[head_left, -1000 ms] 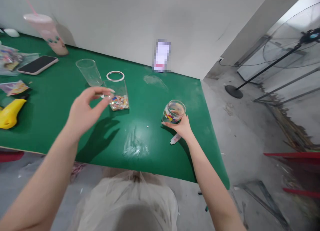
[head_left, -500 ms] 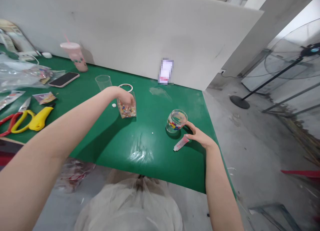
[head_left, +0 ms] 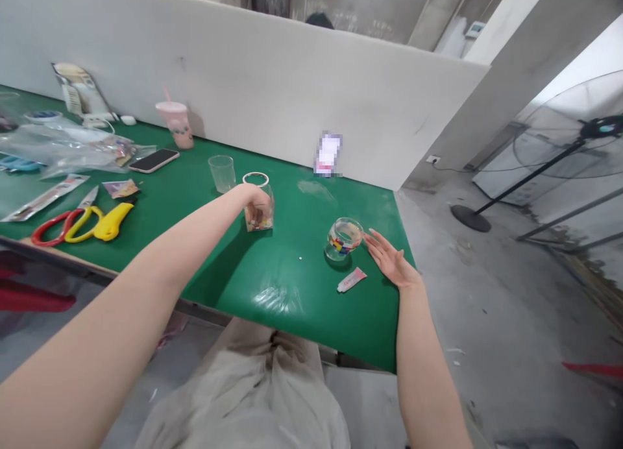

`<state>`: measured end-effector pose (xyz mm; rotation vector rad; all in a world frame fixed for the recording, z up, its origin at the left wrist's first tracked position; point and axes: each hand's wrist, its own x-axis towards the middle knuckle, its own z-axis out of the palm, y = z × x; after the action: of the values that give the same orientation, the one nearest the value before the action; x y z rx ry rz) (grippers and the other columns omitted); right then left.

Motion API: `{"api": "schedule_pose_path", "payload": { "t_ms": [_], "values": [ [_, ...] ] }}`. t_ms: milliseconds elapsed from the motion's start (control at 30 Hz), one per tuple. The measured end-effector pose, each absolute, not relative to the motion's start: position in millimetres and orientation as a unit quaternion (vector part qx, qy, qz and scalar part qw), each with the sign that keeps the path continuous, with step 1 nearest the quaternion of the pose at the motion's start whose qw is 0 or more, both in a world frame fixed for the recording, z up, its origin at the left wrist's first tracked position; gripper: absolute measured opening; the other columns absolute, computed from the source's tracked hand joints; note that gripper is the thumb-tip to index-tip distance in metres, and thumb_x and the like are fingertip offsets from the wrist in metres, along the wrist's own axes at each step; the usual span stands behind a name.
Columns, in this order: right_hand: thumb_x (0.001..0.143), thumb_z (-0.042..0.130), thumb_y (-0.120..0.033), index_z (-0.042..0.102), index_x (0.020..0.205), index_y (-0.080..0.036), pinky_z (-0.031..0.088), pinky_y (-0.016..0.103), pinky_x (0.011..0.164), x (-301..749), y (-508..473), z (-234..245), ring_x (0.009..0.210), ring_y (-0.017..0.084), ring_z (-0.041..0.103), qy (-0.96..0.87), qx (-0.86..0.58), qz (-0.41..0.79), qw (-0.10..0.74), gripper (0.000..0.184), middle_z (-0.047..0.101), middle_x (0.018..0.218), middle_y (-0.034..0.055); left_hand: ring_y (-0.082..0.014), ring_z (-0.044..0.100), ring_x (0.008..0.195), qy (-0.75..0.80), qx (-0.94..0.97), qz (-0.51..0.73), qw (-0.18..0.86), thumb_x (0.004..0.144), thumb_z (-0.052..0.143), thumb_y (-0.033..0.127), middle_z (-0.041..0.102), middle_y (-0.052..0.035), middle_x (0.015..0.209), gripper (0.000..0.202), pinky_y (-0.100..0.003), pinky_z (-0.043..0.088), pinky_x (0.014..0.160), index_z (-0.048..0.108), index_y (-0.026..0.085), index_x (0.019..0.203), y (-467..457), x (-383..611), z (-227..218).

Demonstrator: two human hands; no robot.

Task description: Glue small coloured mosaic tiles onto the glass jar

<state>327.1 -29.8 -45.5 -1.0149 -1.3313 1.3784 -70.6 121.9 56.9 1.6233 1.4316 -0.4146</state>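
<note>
My left hand (head_left: 252, 197) reaches far forward over the green table (head_left: 292, 287). Its fingers are bunched and dipped into a clear square container (head_left: 263, 220) of small colourful pieces; what they pinch, if anything, I cannot make out. My right hand (head_left: 392, 261) rests open at the table's right edge, fingers stretched out, holding nothing. Just left of its fingertips stands a small round glass jar (head_left: 343, 237) with colourful pieces stuck around it. A small pink-and-white tube (head_left: 351, 279) lies on the table in front of the jar.
Behind the container are a white ring (head_left: 256, 178) and an empty clear cup (head_left: 222, 173). Further left lie a phone (head_left: 154, 160), a pink drink cup (head_left: 176, 123), plastic bags (head_left: 73, 149), scissors (head_left: 63, 223) and a yellow cutter (head_left: 113, 219). A white partition (head_left: 292, 92) backs the table; a standing fan (head_left: 559, 144) is at right.
My left hand has gone from above the container down into it. My right hand has let go of the glass jar and opened beside it. The view has lifted and pulled back.
</note>
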Motion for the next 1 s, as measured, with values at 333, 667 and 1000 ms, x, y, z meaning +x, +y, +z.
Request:
{"api": "schedule_pose_path", "payload": {
  "t_ms": [333,667,1000],
  "values": [
    [0.07,0.057,-0.076,0.05,0.134,-0.033,0.021,0.04,0.119,334.1,-26.9,-55.3,0.14,0.023,0.035,-0.501,-0.379,0.614,0.477,0.077,0.047,0.146,0.0029,-0.0231,0.063,0.058,0.532,0.68,-0.209,0.459,0.053,0.073,0.024,0.066,-0.0125,0.052,0.012,-0.04,0.053,0.07,0.068,0.013,0.05,127.7,-71.1,49.4],
    [0.075,0.052,-0.074,0.054,0.13,-0.034,0.023,0.043,0.119,328.4,-29.6,-53.5,0.139,0.024,0.037,-0.504,-0.394,0.598,0.483,0.068,0.048,0.145,0.003,-0.0231,0.066,0.056,0.499,0.681,-0.233,0.483,0.044,0.077,0.011,0.07,-0.0102,0.059,0.014,-0.038,0.055,0.061,0.071,0.014,0.057,121.7,-73.0,63.4],
    [0.081,0.058,-0.06,0.057,0.126,-0.027,0.025,0.045,0.118,323.8,-27.2,-52.1,0.133,0.026,0.045,-0.47,-0.414,0.602,0.495,0.055,0.056,0.137,0.0073,-0.0212,0.064,0.052,0.472,0.712,-0.226,0.468,0.051,0.076,0.02,0.071,-0.0109,0.06,0.012,-0.033,0.054,0.055,0.076,0.016,0.063,126.6,-76.7,60.6]
  ]
}}
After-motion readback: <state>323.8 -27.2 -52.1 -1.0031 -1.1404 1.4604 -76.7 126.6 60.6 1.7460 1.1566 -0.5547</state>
